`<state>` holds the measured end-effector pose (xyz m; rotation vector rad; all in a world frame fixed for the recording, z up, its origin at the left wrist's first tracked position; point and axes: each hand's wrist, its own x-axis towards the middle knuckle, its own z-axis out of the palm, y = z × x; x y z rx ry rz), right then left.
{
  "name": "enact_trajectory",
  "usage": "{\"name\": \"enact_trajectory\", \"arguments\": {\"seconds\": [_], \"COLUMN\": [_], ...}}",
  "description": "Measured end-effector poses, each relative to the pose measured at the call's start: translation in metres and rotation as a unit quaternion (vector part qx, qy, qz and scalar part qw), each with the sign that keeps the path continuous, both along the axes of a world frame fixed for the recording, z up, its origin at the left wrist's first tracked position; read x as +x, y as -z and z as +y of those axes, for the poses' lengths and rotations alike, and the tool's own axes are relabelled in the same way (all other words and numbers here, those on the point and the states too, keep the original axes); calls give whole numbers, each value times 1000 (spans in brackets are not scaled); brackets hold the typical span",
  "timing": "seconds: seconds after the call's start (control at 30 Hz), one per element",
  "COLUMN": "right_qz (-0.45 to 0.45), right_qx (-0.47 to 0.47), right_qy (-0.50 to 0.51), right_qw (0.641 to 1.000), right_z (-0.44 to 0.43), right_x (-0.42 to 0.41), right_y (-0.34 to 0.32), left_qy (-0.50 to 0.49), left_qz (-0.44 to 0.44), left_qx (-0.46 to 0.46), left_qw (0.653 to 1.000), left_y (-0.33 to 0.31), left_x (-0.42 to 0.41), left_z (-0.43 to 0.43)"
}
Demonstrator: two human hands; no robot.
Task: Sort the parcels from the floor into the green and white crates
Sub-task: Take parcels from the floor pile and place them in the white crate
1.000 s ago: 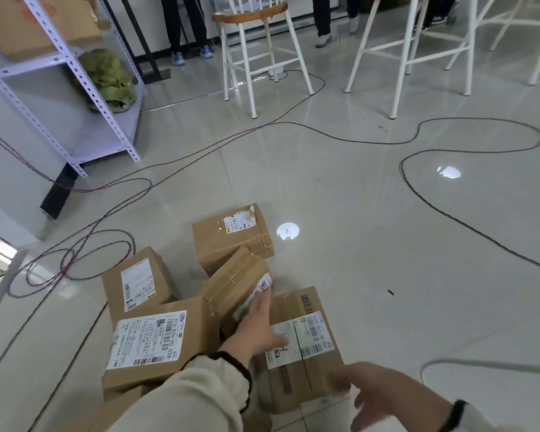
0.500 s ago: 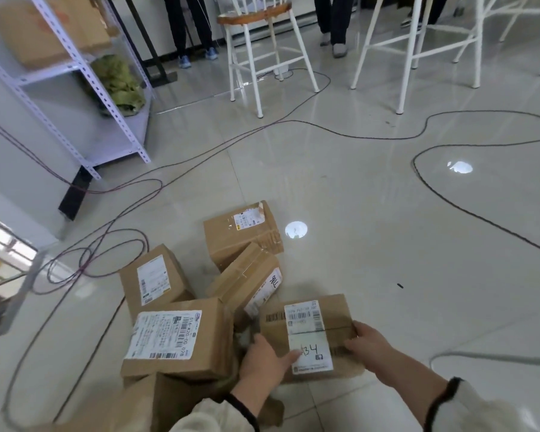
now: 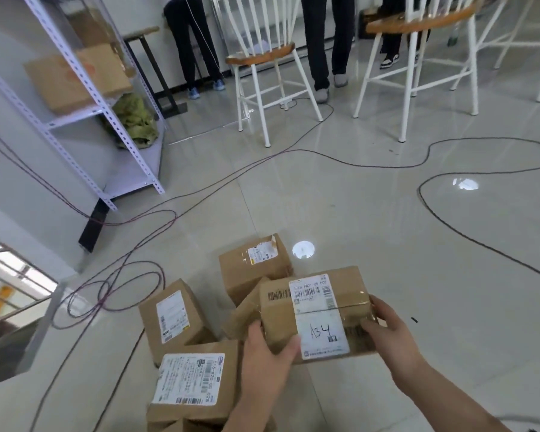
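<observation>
I hold a brown cardboard parcel (image 3: 317, 313) lifted above the floor, its white label marked "A34" facing me. My left hand (image 3: 267, 353) grips its lower left corner and my right hand (image 3: 387, 330) grips its right end. Below and behind it lie several more brown parcels: one with a small label (image 3: 253, 265) at the back, one tilted (image 3: 173, 316) to the left, one with a large label (image 3: 194, 385) near my left arm, and one partly hidden (image 3: 243, 316) under the held parcel. No green or white crate is in view.
Dark cables (image 3: 128, 275) loop over the tiled floor left of the pile and across the right. A white metal shelf (image 3: 106, 120) stands at the left. White stools (image 3: 262, 73) and standing people's legs (image 3: 325, 42) are at the back.
Both hands took hold of the A34 parcel on the floor, turned it and lifted it up toward me. The camera view has tilted upward.
</observation>
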<state>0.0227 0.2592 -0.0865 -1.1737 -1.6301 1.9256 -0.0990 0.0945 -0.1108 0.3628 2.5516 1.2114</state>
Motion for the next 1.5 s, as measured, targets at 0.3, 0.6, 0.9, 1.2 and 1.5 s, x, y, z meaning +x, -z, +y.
{"name": "enact_trajectory", "arguments": {"seconds": [0.3, 0.6, 0.9, 1.2, 1.5], "right_qz": [212, 289, 319, 273, 221], "right_qx": [65, 125, 154, 215, 307], "right_qy": [145, 56, -59, -85, 31], "right_qw": [964, 947, 933, 934, 925], "right_z": [43, 70, 46, 20, 4], "right_x": [6, 41, 116, 232, 364], "right_y": [-294, -621, -865, -929, -941], "left_qy": [77, 162, 233, 297, 424], "left_qz": [-31, -55, -17, -3, -61], "left_qx": [317, 429, 408, 433, 453], "left_qw": [945, 887, 882, 851, 782], "left_y": [-309, -630, -883, -941, -948], "left_x": [2, 8, 49, 123, 213], "left_z": [50, 56, 28, 24, 83]}}
